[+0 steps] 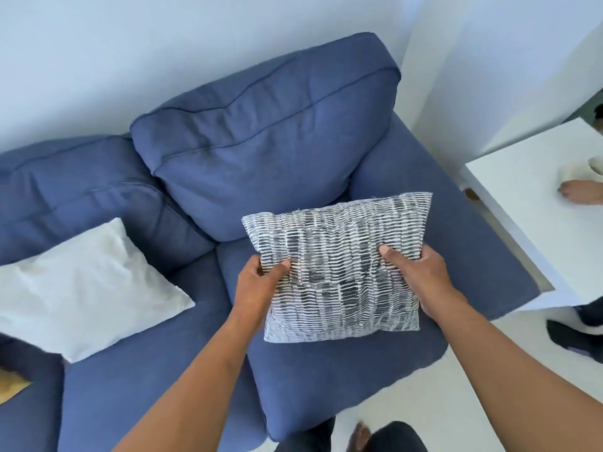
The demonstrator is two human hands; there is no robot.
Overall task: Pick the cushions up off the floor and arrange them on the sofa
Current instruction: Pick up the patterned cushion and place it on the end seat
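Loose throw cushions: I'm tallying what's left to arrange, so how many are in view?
2. The white cushion lies on the sofa seat at left; the striped cushion is held by both hands over the right seat. Others on the floor may be out of view.

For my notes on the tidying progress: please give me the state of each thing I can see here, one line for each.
patterned cushion: held over the sofa seat, gripped at both sides
left hand: shut on the cushion's left edge
right hand: shut on its right edge
white cushion: lying on the sofa, leaning on the backrest
sofa: back cushions in place
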